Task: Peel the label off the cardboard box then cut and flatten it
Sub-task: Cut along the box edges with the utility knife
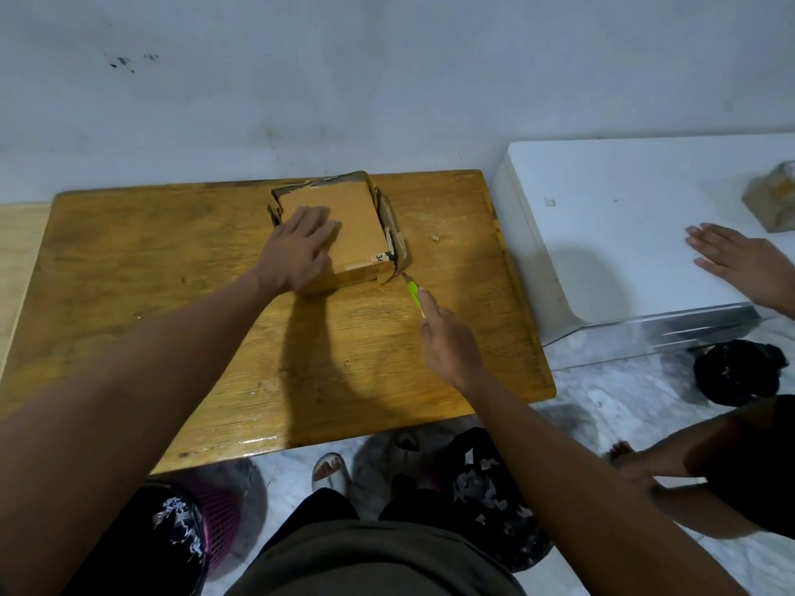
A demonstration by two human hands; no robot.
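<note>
We see the cardboard box [344, 225] lying flat on the wooden table [172, 294], at about 12 o'clock of the tabletop near the far edge. Plain brown top face, side walls ragged and torn, right wall split and leaning outward, near-right corner cut open. A small white label scrap [378, 257] sits at that corner; print on it looks like "3", rest unreadable.

Our left hand [301, 247] presses flat on the box top, fingers straight and spread, at the box's 8 o'clock side. Our right hand [445, 342] grips a green utility knife [414, 294], fingers curled round the handle, tip just beside the cut corner at the box's 5 o'clock.

At 3 o'clock of the table, a white low surface [602, 234] with another person's hand [740, 260] resting flat on it; a wrapped brown lump [774, 200] behind. Pale scuffed wall [387, 79] at 12. Marble-pattern floor [602, 397]; black bag [735, 372] at 4 o'clock, a bag with paper scraps [486, 492] at 6, purple basket [219, 514] at 7.
</note>
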